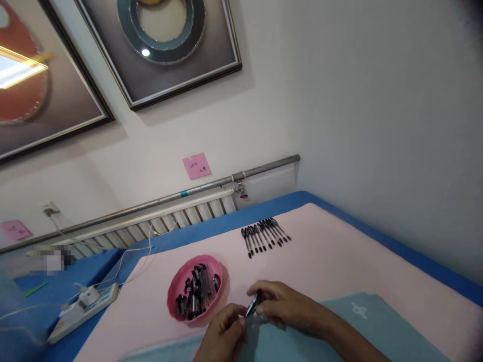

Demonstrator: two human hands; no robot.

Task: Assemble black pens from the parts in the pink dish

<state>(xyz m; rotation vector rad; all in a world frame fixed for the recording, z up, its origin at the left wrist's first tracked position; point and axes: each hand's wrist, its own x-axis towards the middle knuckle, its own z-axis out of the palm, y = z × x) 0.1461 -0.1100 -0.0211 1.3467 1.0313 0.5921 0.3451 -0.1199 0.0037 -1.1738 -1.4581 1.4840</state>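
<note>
Both hands are nearly closed in a fingertip pinch on one short, shiny black pen part [253, 303], held above the near side of the table [324, 251] over the blue-green towel [388, 327]; the left hand [223, 333] grips its near end and the right hand [281, 304] its far end. Whether it is one piece or two being brought together, I cannot tell. To work it well, both grips should probably share one straight line, with light, even pressure, since the smooth plastic may twist or slip. Working low over the towel would cushion a drop. The pink bowl [184, 274] of loose parts sits within reach to the left, and the row of pens [265, 236] lies farther off, best kept clear of the sleeves and elbows.
</note>
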